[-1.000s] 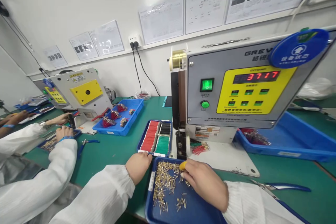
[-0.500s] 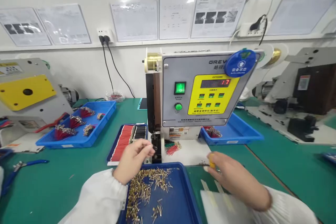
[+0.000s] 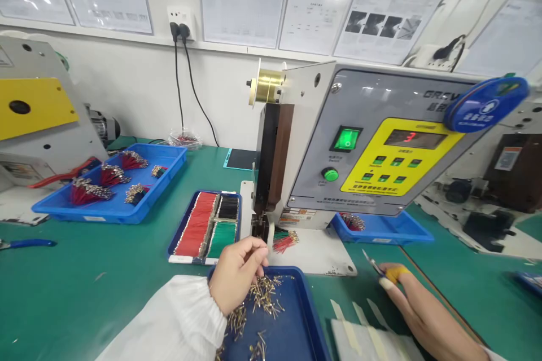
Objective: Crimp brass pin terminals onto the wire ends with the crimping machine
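Note:
My left hand (image 3: pixel 240 272) is closed in a pinch just below the working head (image 3: pixel 259 227) of a grey crimping machine (image 3: pixel 311 141). Whatever sits between those fingertips is too small or hidden to make out. Under this hand lies a dark blue tray (image 3: pixel 292 324) of loose gold-coloured metal pins (image 3: pixel 265 296). At the right, my right hand (image 3: pixel 417 302) is closed on tweezers (image 3: pixel 371 262), whose pointed metal end sticks out to the upper left. A yellow cover (image 3: pixel 394 273) wraps one of its fingers. Red and green wires (image 3: pixel 284 241) rest on the machine's white base (image 3: pixel 315 254).
Left of the machine, a tray (image 3: pixel 169 245) holds red, black and green wires. Blue trays (image 3: pixel 139 211) with wire bundles stand at left and behind the machine. Pliers (image 3: pixel 29 243) lie far left. A taped pale pad (image 3: pixel 372 344) lies front right.
The view has turned and come nearer the machine. My left hand, still pinched, is now below the working head. My right hand has moved right, tweezers showing. The display went from 17 to 3.

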Tool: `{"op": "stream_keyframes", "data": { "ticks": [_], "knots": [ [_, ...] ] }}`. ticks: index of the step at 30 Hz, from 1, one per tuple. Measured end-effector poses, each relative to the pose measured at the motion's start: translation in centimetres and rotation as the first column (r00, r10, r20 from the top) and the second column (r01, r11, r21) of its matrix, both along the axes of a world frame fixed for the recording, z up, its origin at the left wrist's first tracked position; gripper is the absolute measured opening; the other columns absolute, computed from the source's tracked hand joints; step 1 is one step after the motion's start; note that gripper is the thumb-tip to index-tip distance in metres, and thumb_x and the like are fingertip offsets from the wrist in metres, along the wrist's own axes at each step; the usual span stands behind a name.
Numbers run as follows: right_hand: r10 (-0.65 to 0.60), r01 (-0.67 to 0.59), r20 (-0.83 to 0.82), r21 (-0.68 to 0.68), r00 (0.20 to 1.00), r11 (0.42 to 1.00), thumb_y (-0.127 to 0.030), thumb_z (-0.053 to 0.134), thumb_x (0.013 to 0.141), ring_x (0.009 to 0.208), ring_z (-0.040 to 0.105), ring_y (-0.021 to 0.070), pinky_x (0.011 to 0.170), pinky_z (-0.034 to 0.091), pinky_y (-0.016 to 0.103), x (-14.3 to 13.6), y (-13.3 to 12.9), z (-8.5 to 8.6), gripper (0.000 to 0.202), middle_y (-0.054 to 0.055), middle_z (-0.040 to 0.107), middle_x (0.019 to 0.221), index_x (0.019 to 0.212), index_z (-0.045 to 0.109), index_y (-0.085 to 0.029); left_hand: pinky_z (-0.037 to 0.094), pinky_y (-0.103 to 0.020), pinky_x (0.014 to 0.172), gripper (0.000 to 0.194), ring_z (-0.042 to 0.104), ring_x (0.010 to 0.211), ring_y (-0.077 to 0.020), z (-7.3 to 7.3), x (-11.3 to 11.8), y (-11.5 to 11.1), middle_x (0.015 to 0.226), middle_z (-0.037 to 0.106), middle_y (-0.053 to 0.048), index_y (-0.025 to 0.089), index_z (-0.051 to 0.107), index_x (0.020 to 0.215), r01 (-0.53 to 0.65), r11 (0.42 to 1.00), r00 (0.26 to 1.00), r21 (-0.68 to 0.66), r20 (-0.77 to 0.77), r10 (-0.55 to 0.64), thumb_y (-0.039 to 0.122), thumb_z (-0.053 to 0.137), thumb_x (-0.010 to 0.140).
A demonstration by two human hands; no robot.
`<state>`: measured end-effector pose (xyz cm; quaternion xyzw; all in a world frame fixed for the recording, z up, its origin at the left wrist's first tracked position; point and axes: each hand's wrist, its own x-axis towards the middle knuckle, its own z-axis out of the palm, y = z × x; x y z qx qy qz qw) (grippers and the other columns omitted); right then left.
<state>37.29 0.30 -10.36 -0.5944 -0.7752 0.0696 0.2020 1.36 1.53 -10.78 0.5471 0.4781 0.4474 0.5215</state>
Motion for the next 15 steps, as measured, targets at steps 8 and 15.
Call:
{"op": "stream_keyframes", "data": {
  "ticks": [8,15],
  "knots": [
    [0.401,-0.408,0.111,0.058,0.909,0.911,-0.038,0.049,0.093,0.065,0.058,0.0187,0.062,0.047,0.029,-15.0,2.3,3.2,0.03,0.006,0.06,0.072,0.069,0.053,-0.018,0.044,-0.018,0.048,0.032,0.055,0.057,-0.0106,-0.2,-0.2,0.0,0.072,0.063,-0.003,0.016,0.063,0.089,-0.048,0.999,0.999,0.018,-0.003,0.048,0.047,0.058,0.082],
    [0.533,-0.5,-0.111,0.227,0.839,0.836,-0.027,0.046,0.095,0.096,0.057,0.0243,0.085,0.049,0.039,-15.6,4.7,-0.4,0.024,0.014,0.062,0.106,0.097,0.066,-0.014,0.045,-0.019,0.046,0.033,0.054,0.053,-0.0102,0.1,-0.2,0.3,0.07,0.064,-0.004,0.016,0.064,0.084,-0.069,0.997,0.996,0.015,-0.062,0.07,0.049,0.057,0.083]
  ]
}}
